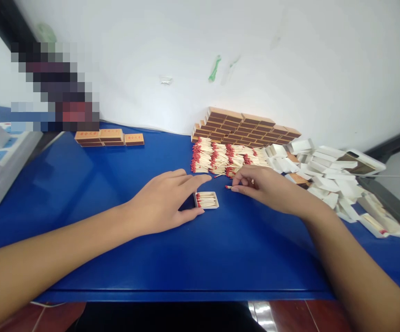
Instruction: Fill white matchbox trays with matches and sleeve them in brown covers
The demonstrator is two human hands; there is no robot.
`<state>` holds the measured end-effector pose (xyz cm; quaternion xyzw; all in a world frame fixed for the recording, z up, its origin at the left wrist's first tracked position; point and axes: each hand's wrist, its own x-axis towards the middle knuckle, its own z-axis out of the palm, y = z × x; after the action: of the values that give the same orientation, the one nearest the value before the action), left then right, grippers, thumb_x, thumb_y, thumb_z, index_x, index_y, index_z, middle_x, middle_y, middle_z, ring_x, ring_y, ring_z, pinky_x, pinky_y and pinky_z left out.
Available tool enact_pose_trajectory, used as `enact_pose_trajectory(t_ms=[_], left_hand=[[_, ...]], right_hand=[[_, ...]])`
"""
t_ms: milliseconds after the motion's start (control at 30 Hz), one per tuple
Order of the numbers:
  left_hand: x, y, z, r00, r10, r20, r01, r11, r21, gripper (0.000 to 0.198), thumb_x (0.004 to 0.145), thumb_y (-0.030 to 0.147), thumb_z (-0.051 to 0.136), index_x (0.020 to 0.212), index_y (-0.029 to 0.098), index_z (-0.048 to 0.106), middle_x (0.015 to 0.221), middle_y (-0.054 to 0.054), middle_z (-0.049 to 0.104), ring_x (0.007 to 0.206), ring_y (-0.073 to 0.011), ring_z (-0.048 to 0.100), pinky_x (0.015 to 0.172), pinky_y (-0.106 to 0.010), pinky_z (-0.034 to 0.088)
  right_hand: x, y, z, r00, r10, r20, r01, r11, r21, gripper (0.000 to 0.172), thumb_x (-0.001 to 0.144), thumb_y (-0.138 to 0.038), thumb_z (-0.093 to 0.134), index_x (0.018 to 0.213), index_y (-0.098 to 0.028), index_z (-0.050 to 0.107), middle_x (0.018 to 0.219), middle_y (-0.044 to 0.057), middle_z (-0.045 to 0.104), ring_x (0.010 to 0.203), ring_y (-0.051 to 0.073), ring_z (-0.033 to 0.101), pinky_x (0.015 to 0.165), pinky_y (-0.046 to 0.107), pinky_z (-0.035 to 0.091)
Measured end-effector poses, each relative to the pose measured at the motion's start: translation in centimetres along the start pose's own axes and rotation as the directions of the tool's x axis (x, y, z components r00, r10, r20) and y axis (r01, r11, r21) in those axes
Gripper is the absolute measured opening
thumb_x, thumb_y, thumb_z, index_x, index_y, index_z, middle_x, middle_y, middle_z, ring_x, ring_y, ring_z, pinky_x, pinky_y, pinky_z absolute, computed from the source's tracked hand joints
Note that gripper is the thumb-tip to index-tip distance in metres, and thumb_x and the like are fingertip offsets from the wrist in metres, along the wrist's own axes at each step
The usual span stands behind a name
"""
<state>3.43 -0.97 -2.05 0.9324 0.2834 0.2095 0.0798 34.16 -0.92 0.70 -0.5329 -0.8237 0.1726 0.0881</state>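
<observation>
A small white matchbox tray (211, 206) lies on the blue table, with red-tipped matches (207, 199) side by side in it. Around its left end my left hand (165, 198) is spread, the thumb at the near corner and the index finger stretched above the far edge. To the right of the tray, my right hand (262, 186) pinches a few matches (229, 187) between thumb and fingertips, red heads pointing left. Just behind it lies a wide pile of loose matches (220, 157) in rows, heads mostly to the left.
Behind the pile, brown matchboxes (244, 125) are stacked like a wall. White empty trays (324, 173) heap up at the right, near a phone-like object (364, 161). Several closed matchboxes (110, 137) stand at the back left. A white power strip (2, 170) is at far left.
</observation>
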Motion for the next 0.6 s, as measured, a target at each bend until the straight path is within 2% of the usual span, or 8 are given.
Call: enact_pose_trajectory(t_ms=[300, 500, 600], left_hand=[[0.1, 0.0, 0.0, 1.000, 0.001, 0.000, -0.001, 1.000, -0.003, 0.060, 0.100, 0.039, 0.072, 0.153, 0.018, 0.051, 0.116, -0.004, 0.075, 0.105, -0.0226, 0.067, 0.095, -0.035, 0.054], [0.1, -0.1, 0.0, 1.000, 0.006, 0.002, -0.006, 1.000, -0.007, 0.060, 0.101, 0.041, 0.071, 0.152, 0.019, 0.050, 0.115, -0.005, 0.075, 0.106, -0.0229, 0.067, 0.095, -0.036, 0.054], [0.1, 0.0, 0.1, 1.000, 0.004, -0.001, -0.004, 1.000, -0.017, 0.059, 0.100, 0.041, 0.071, 0.151, 0.020, 0.050, 0.114, -0.005, 0.075, 0.106, -0.0235, 0.067, 0.094, -0.036, 0.054]], right_hand=[[-0.1, -0.3, 0.1, 1.000, -0.009, 0.028, 0.010, 1.000, -0.028, 0.029, 0.107, -0.044, 0.052, 0.093, -0.023, 0.065, 0.089, 0.006, 0.066, 0.077, 0.022, 0.059, 0.070, 0.035, 0.044], [-0.5, -3.8, 1.2, 0.989, -0.134, -0.067, 0.136, 0.990, 0.027, 0.017, 0.110, -0.034, 0.053, 0.099, -0.024, 0.060, 0.096, 0.006, 0.065, 0.083, 0.021, 0.061, 0.072, 0.034, 0.046], [-0.6, -5.7, 2.3, 0.976, -0.201, -0.090, 0.199, 0.980, -0.027, 0.013, 0.110, -0.030, 0.053, 0.101, -0.023, 0.058, 0.102, 0.008, 0.065, 0.086, 0.022, 0.063, 0.072, 0.035, 0.048]])
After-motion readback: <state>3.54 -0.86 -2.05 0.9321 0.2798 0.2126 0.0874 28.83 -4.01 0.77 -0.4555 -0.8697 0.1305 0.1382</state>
